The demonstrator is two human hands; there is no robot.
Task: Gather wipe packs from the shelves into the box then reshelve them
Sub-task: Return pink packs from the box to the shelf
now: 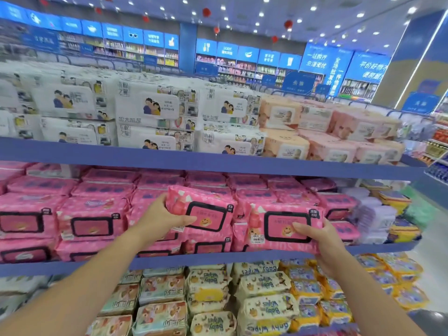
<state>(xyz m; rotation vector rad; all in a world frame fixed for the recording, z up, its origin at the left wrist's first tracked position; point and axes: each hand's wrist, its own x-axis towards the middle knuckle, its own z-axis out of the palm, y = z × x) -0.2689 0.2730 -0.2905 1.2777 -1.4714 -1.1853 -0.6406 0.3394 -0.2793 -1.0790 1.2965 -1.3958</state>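
Reaching to the middle shelf (218,260), the left hand (160,220) grips a pink wipe pack (206,204) by its left end, thumb across the front. The right hand (323,241) clasps a second pink pack (278,221) at its lower right. Both packs show black-framed lids and sit atop the pink stacks.

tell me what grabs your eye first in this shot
Two bare hands at the centre: the left hand grips a pink wipe pack and the right hand grips a second pink pack beside it, at the front of the middle shelf. Around them sit rows of matching pink packs, with white cartoon-printed packs on the top shelf and cream Baby Wipes packs below.
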